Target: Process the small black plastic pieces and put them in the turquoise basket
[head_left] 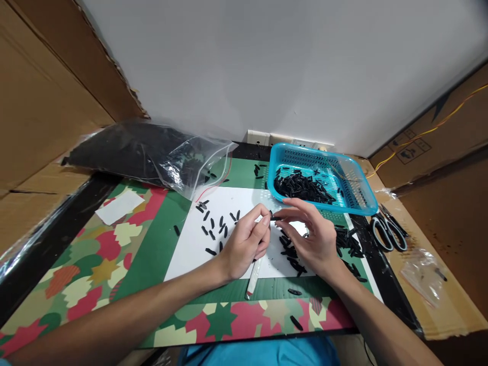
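Fingers of the left hand (pixel 246 241) curl tight, those of the right hand (pixel 315 238) pinch nearly closed; both seem to grip one small black piece (pixel 275 218) above the white sheet (pixel 190 259); handling this single piece looks like the current step; the next move seems to call for a light, steady pinch; whether the left also holds the white stick (pixel 254 278) is unclear.

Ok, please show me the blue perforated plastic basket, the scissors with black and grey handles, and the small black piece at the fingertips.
Blue basket (pixel 343 209): head view, on its front rim.
Scissors (pixel 388 233): head view, on the handles.
Small black piece (pixel 275 218): head view, visible middle.
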The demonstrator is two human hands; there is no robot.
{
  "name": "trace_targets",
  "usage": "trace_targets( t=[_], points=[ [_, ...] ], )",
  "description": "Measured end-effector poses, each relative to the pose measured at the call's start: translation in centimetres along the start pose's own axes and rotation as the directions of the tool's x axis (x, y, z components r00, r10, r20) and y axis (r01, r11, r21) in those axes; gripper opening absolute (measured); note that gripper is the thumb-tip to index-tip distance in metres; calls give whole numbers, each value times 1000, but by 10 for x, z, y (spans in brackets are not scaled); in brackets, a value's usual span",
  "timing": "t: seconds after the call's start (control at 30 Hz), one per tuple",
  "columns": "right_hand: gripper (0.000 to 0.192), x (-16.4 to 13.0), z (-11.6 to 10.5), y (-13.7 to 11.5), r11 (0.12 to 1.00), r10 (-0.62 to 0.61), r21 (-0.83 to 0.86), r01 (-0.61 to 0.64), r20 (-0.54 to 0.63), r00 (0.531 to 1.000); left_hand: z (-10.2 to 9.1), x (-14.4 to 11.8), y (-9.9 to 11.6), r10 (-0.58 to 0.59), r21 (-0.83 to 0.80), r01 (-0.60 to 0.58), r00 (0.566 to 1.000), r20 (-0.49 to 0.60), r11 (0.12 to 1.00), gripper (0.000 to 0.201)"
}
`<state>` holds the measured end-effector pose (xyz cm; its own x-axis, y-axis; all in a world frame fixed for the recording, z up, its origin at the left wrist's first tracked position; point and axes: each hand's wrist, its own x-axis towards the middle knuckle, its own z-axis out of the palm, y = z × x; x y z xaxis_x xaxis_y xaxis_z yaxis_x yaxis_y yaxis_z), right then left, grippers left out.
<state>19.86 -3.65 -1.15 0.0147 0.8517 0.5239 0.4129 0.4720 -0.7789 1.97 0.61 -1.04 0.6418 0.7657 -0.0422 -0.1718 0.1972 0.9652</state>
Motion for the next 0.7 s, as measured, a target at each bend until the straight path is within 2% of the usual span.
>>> trace_targets(
  t=[0.17, 0.3, 0.37, 0.7],
  points=[
    [41, 3, -4, -4, 996, 48, 76, -47, -3, 999, -2, 0, -2, 2, -31, -3, 1000, -21, 1000, 33],
    [13, 6, -8, -5, 998, 69, 6, -69, 37, 997, -3, 1, -4, 9, -53, -11, 1000, -27, 999, 33],
    [4, 7, -9, -6, 998, 55, -41, -53, 52, 997, -3, 1, -4, 18, -43, -19, 999, -30, 999, 33],
    [8, 6, -8, -4, 999, 36, -4, -36, 39, 999, -3, 1, -6, 30, -58, -31, 999, -16, 998, 30]
  ],
)
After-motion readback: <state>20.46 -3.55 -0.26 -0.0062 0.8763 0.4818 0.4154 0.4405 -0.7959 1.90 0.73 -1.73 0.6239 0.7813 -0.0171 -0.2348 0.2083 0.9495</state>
